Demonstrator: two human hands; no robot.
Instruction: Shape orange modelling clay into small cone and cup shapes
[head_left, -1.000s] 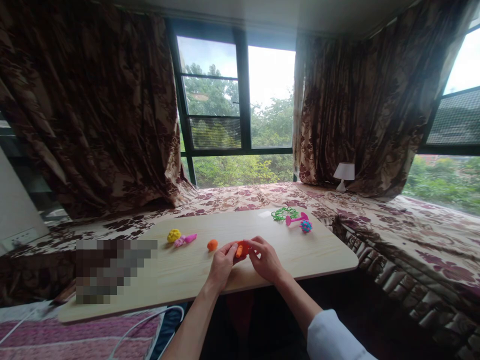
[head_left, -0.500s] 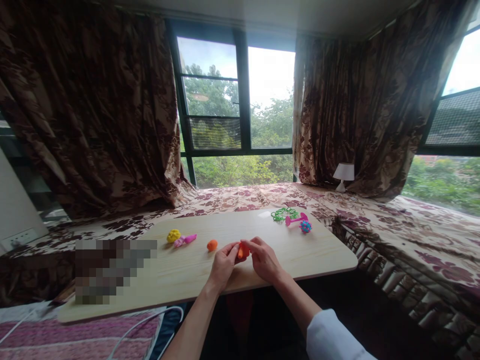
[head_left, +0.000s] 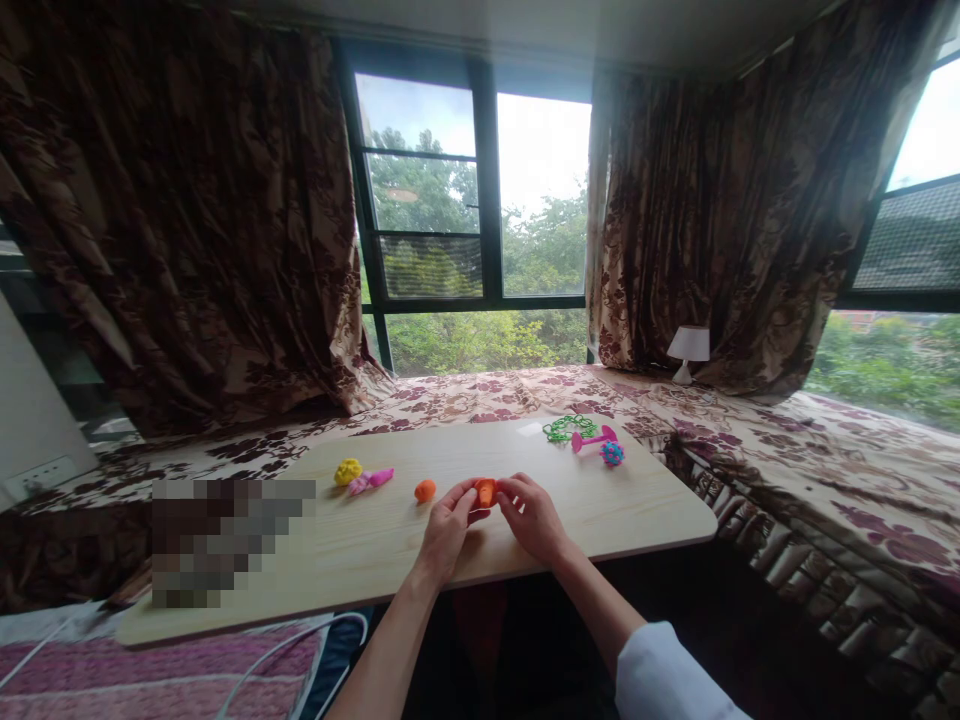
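Between my two hands is a small piece of orange modelling clay, just above the near part of the table. My left hand pinches its left side with thumb and fingers. From the right, my right hand grips the other side with its fingertips. A rounded orange clay lump lies on the table just left of my left hand. Farther left sit a yellow clay lump and a pink twisted piece, touching or nearly so.
On the pale wooden table, a green beaded string, a pink dumbbell-shaped toy and a blue knobbly ball lie at the far right. A pixelated patch hides the left part. A white lamp stands beyond.
The orange piece has been turned in my fingers and now shows a broader, flatter face. My right fingers have shifted to its right edge. Objects on the table stay put.
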